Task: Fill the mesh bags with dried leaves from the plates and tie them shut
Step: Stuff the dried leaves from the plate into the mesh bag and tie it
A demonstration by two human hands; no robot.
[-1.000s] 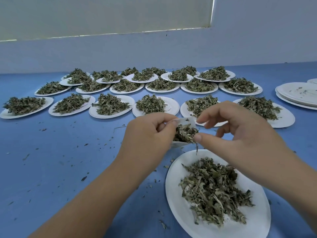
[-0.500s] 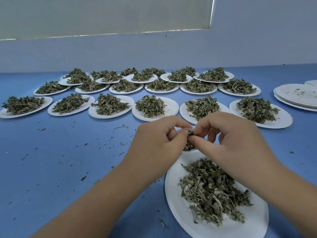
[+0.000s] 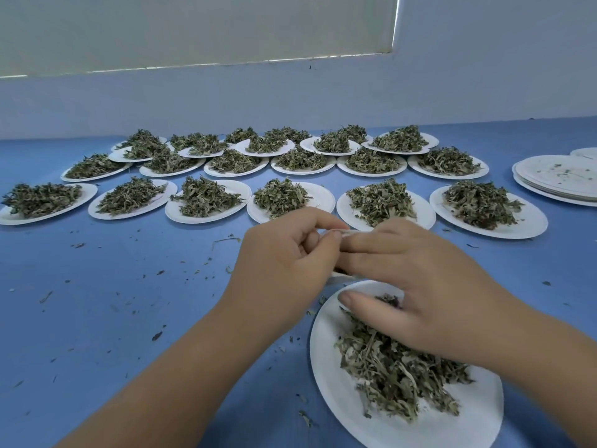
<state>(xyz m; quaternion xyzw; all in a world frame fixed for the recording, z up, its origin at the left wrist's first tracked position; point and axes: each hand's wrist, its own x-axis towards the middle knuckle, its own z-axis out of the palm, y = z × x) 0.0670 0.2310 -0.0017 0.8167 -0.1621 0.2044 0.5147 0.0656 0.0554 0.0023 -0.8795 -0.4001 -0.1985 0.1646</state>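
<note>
Far left of the left hand (image 3: pixel 284 257), and beyond it, rows of white plates (image 3: pixel 206 219) run across the blue table (image 3: pixel 80 270), each heaped with dried green leaves. Nearer, to the left of that hand's wrist, dark crumbs (image 3: pixel 157 335) lie scattered on the bare cloth.

The left hand is curled, its thumb and forefinger pinching the top edge of the bag (image 3: pixel 355 232); the other fingers are folded in behind. The bag sits between the two hands, just right of the left thumb and up off the table. It is white and thin. Only its top edge shows as a pale strip running from the left thumb across to the right knuckles, plus a small pale corner below the left palm. The hands hide its middle and what is in it.

The right hand (image 3: pixel 420 286) lies flat against the bag from the right. Its forefinger is straight and reaches left until the tip meets the left thumb, and its thumb is spread wide, down onto the near pile. Its farther fingers are hidden.

Under the right palm and wrist stands the near plate (image 3: pixel 326 367), white, with loose leaves (image 3: pixel 397 376) piled toward its right half: crumpled, grey-green, mixed with pale stems.

Well to the right of the right hand, at the far edge, a stack (image 3: pixel 555 176) of empty plates carries a few green specks.
</note>
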